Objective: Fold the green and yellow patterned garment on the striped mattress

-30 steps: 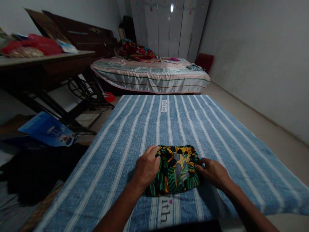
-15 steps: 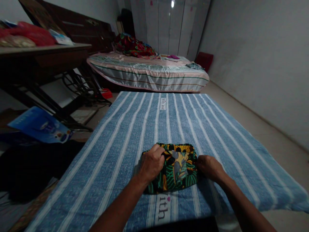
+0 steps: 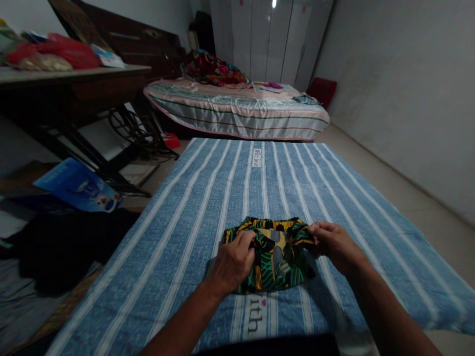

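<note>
A folded garment (image 3: 272,267) in black, green and yellow print lies on the blue striped bedsheet (image 3: 178,227), close to my body. It has a gathered edge along its far side. My left hand (image 3: 235,259) is closed on the garment's left part, fingertips pinching the cloth near its middle. At the right side, my right hand (image 3: 332,242) pinches a corner of the cloth and holds it raised off the sheet. A greyish-yellow patch of the print shows between the hands. The cloth under my left palm is hidden.
Beyond the striped surface stands a bed (image 3: 237,116) with a bunched red floral blanket (image 3: 215,69). At left are a table with an iron treadle base (image 3: 129,128), a blue printed bag (image 3: 81,185) and dark cloth (image 3: 67,247). A bare wall (image 3: 408,99) runs along the right.
My right hand has lifted the garment's right edge up and slightly outward. My left hand keeps its hold on the left part. The whole view has shifted a little.
</note>
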